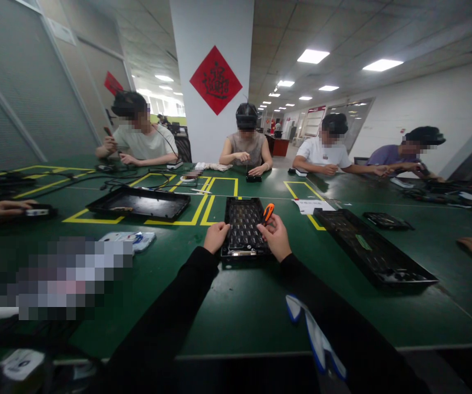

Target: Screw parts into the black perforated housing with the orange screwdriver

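Left hand (215, 236): gripping the near-left edge of the flat black plastic keyboard tray (244, 227), steadying it
Right hand (276, 236): clamping the orange-handled screwdriver (267, 213) over the tray's right side
Tray: lying on the green counter (236, 306) between both hands
Advice: keeping the driver upright, tray pinned flat

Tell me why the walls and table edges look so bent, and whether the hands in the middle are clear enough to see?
Head view: a wide lens bows the green table and walls toward the edges; ceiling panels glare white. The centre is sharp: the left hand rests at the black tray, the right hand grips an orange-handled tool. Faces and a patch at the left are pixelated.
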A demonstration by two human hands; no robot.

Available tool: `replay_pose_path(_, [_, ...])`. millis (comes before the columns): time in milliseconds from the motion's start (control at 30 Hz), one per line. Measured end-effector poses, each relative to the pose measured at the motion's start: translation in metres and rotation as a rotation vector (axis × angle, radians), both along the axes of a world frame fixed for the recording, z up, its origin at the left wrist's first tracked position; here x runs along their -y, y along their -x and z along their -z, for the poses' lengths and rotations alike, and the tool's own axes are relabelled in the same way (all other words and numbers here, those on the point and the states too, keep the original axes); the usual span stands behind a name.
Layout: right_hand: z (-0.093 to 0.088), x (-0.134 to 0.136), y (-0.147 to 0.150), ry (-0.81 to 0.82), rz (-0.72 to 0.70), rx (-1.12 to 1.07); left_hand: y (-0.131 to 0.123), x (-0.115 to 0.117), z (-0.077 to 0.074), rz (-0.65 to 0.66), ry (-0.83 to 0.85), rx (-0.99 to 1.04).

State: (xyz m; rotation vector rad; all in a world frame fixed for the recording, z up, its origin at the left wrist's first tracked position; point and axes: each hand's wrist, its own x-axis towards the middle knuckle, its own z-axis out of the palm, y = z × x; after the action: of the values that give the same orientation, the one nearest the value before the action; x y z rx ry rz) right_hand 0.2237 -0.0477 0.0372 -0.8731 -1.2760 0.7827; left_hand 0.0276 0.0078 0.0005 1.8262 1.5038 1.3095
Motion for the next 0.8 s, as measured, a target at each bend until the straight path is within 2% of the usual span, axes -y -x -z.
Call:
replay_pose_path(133, [0.0006,-0.0011,0.0001,-0.003,-0.003,-0.023,-0.0001,-0.0009,0.0008,-0.005,-0.010,-0.032])
replay_pose_path(367, [-0.0023,0.0021,-0.0008,0.018,-0.106,-0.027,0.0005,-0.0038,0.0053,0.002,-0.015,-0.045])
replay_pose_path(800, [-0.0065,0.0082,0.0007,0.074,-0.055,0.057,-0.0008,0.0014,-0.0010,0.005,0.003,-0.007])
